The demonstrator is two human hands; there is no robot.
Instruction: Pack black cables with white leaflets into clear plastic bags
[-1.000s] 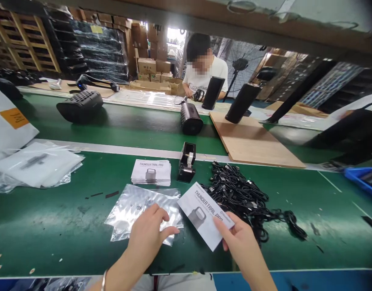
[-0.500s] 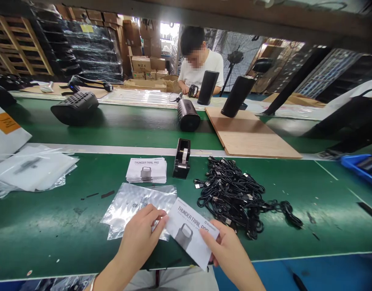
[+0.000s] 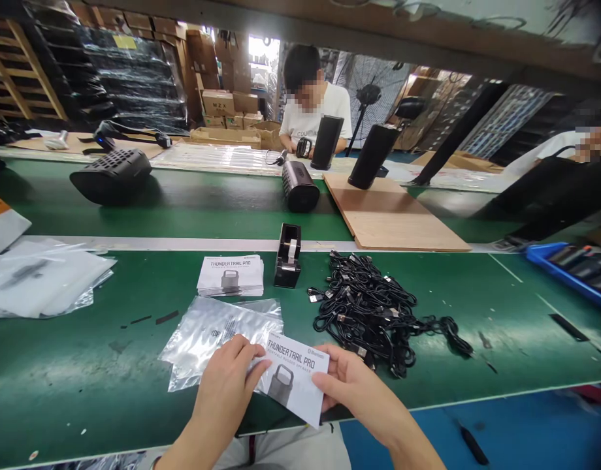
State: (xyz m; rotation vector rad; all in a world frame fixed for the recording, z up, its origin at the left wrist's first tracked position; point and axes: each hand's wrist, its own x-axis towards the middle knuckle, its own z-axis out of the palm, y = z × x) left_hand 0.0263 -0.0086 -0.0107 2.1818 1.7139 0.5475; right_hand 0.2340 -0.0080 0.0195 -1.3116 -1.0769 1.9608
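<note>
My right hand (image 3: pixel 347 378) grips the right end of a white instruction booklet (image 3: pixel 293 378), thumb on top and fingers underneath. Its cover reads "THUNDER TRAIL PRO" above a drawing of a speaker. My left hand (image 3: pixel 234 372) lies over clear plastic bags (image 3: pixel 195 336), thumb and fingers closed at the edge of the top bag. The booklet's left end meets those fingertips, and whether it sits inside the bag mouth is hard to see. Behind the bags is a stack of matching booklets (image 3: pixel 230 275).
A tape dispenser (image 3: pixel 287 256) stands beside the booklet stack. Bundled black USB cables (image 3: pixel 366 310) are heaped to the right. More plastic bags (image 3: pixel 40 277) lie left. Speakers (image 3: pixel 300 186) and a wooden board (image 3: pixel 393 219) occupy the far strip. A blue tray (image 3: pixel 569 277) is at right; a co-worker (image 3: pixel 315 108) sits opposite.
The booklet has moved left toward my left hand and turned a little flatter, my right hand moving with it. My left hand stays closed at the bag edge. The view has swung slightly right.
</note>
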